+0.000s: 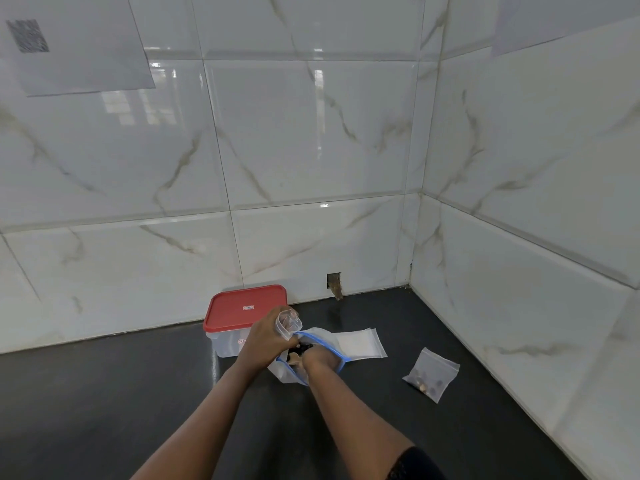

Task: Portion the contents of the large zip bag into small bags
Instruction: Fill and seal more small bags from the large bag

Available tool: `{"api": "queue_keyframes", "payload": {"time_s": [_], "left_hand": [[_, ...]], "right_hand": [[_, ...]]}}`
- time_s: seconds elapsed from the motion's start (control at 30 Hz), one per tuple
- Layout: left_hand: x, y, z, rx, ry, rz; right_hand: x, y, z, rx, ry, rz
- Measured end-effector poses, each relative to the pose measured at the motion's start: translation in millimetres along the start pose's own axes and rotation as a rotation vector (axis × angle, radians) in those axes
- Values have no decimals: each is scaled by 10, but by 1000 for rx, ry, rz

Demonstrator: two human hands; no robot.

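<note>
Hands (266,336) (317,356) at zip bag (325,337), small bag (287,322) gripped

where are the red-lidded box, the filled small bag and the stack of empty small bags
red-lidded box (239,311): head view, middle of the red lid
filled small bag (431,374): head view, its clear middle
stack of empty small bags (360,344): head view, top bag

The walls (311,133) are shiny, smooth tiles that look like white marble. The table (138,393) is dark, smooth and a bit shiny. The box (225,344) is see-through plastic with a red plastic lid (242,308). The bags, like the filled small bag (431,374), are thin, clear, crinkly plastic.
</note>
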State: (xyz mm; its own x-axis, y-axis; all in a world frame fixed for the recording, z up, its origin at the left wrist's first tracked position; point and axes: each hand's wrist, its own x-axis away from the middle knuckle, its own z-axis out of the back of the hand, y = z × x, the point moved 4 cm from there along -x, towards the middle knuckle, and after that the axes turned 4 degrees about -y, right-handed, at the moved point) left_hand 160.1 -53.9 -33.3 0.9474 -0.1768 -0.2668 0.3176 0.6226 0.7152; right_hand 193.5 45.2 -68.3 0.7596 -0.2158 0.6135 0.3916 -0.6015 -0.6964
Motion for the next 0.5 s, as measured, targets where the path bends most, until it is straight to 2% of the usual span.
{"api": "queue_keyframes", "payload": {"time_s": [0.4,0.5], "left_hand": [[30,-4,-20,15,-21,0],[11,-19,-58,2,-17,-11]], "right_hand": [[45,-76,104,59,-11,-1],[68,-97,117,49,29,2]]}}
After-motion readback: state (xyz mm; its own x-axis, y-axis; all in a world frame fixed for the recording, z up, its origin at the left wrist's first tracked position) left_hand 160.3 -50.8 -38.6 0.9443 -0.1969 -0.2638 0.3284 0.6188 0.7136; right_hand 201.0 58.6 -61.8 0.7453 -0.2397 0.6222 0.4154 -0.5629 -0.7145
